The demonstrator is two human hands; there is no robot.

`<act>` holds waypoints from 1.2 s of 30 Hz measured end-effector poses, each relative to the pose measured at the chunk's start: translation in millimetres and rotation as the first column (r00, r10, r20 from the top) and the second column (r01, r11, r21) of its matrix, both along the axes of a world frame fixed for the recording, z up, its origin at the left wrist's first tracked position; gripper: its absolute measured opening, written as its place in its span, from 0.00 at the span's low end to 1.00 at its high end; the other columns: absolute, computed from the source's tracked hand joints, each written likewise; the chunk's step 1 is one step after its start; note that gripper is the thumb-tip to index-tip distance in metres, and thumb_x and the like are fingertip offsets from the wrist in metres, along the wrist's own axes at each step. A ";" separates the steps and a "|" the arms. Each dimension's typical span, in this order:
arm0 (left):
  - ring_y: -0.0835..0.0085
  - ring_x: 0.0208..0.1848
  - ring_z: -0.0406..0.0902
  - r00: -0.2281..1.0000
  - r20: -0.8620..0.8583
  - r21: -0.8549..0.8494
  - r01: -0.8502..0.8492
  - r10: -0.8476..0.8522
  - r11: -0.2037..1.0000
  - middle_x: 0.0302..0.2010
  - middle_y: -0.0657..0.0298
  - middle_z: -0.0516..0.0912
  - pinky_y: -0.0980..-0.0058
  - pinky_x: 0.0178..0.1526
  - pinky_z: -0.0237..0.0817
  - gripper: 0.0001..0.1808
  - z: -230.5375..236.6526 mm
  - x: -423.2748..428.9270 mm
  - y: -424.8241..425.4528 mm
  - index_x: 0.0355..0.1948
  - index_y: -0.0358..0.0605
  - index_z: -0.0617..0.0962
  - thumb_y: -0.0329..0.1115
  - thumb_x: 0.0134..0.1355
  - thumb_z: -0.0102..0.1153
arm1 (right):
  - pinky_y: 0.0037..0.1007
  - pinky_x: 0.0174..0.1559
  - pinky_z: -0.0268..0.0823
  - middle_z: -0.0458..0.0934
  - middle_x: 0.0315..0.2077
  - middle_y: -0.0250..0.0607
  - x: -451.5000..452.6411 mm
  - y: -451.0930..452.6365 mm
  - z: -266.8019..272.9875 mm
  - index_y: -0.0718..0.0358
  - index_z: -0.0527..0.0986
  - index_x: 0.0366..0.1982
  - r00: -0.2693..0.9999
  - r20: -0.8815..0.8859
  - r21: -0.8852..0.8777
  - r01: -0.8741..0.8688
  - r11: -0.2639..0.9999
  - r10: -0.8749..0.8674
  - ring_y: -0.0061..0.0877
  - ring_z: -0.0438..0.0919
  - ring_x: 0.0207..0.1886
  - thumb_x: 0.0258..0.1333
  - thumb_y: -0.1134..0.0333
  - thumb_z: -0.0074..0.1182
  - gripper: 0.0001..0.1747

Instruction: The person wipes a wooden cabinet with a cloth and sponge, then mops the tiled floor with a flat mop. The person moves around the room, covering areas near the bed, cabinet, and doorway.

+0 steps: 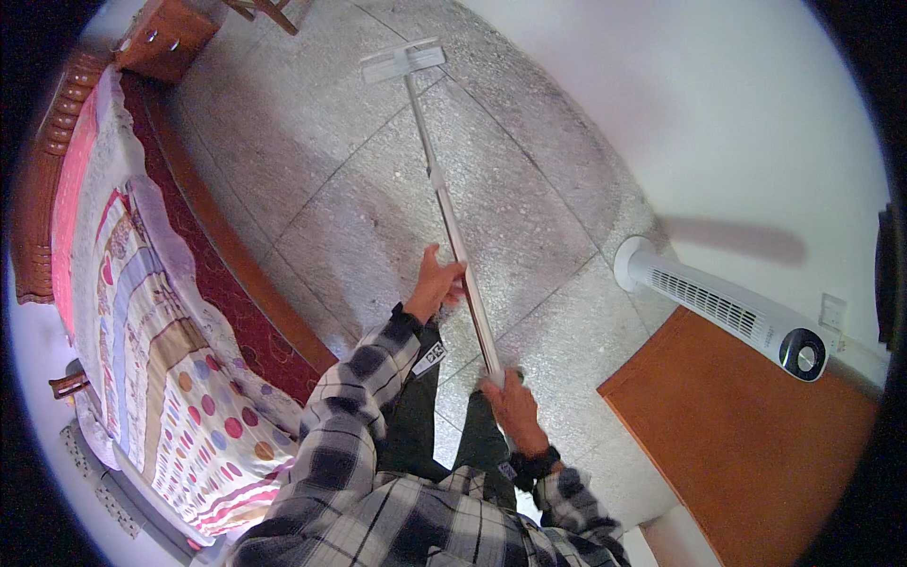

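Note:
A flat mop (453, 227) with a long metal pole reaches away from me across the tiled floor (354, 184). Its pale rectangular head (402, 64) rests on the floor at the far end. My right hand (515, 412) is closed around the grip at the near end of the pole. My left hand (437, 285) is higher up, at the left side of the pole, with thumb and index finger spread; whether its other fingers touch the pole is hard to tell.
A bed with a patterned cover (184, 368) and wooden frame (234, 262) lies left, beside a wooden cabinet (170, 35). Wooden legs (273, 13) stand at the far edge. A white tower fan (708, 301) and a brown wooden surface (737, 425) are right, by the white wall (744, 106).

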State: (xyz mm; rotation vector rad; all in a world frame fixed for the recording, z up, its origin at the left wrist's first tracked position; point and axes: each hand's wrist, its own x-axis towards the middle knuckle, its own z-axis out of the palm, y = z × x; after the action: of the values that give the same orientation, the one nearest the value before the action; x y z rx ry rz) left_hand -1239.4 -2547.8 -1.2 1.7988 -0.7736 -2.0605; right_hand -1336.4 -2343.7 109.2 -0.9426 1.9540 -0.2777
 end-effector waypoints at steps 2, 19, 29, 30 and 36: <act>0.70 0.15 0.73 0.931 -0.302 0.155 0.258 -0.203 0.954 0.24 0.58 0.77 0.71 0.13 0.63 0.32 -2.5 4.4 45.3 0.54 0.47 0.53 0.39 0.53 0.55 | 0.48 0.23 0.61 0.72 0.21 0.54 -12.0 63.5 11.2 0.58 0.63 0.33 1.000 -0.005 0.120 -0.016 0.993 0.017 0.51 0.71 0.23 0.52 0.50 0.45 0.19; 0.69 0.19 0.75 0.931 -0.300 0.277 -0.123 0.207 0.953 0.19 0.60 0.76 0.71 0.19 0.68 0.11 -3.2 -31.0 162.8 0.24 0.40 0.74 0.37 0.57 0.47 | 0.46 0.21 0.62 0.72 0.15 0.53 -65.1 148.1 30.2 0.60 0.63 0.38 0.974 -0.044 0.167 -0.212 0.963 0.222 0.50 0.72 0.19 0.49 0.49 0.49 0.24; 0.65 0.17 0.73 0.906 -0.017 0.308 -0.397 0.422 0.865 0.22 0.56 0.72 0.65 0.16 0.69 0.11 -33.9 96.6 42.8 0.32 0.37 0.65 0.34 0.54 0.47 | 0.45 0.22 0.63 0.74 0.17 0.52 17.8 4.8 -9.8 0.62 0.62 0.40 0.926 0.106 0.009 -0.365 0.931 0.362 0.48 0.73 0.21 0.49 0.50 0.48 0.25; 0.65 0.17 0.73 0.940 -0.006 0.259 -0.327 0.340 0.909 0.23 0.56 0.71 0.66 0.16 0.68 0.12 -31.0 80.2 65.7 0.35 0.37 0.62 0.34 0.55 0.47 | 0.45 0.22 0.63 0.74 0.17 0.52 5.5 25.4 -1.6 0.62 0.62 0.41 0.938 0.111 0.090 -0.340 0.936 0.329 0.48 0.74 0.21 0.49 0.50 0.48 0.26; 0.66 0.19 0.74 0.994 -0.111 0.274 0.005 0.026 0.962 0.22 0.57 0.72 0.67 0.16 0.69 0.15 -0.2 -26.7 188.5 0.34 0.41 0.57 0.34 0.56 0.48 | 0.39 0.28 0.66 0.75 0.23 0.52 -57.7 161.9 50.4 0.61 0.66 0.42 0.995 0.031 0.299 -0.101 0.949 0.096 0.46 0.75 0.27 0.45 0.54 0.54 0.25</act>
State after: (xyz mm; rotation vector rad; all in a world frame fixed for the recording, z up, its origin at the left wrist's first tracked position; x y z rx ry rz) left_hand -1266.1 -2359.3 -1.4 1.7949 -0.4645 -2.3347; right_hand -1394.1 -2181.8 159.5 -0.8308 1.8620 0.0695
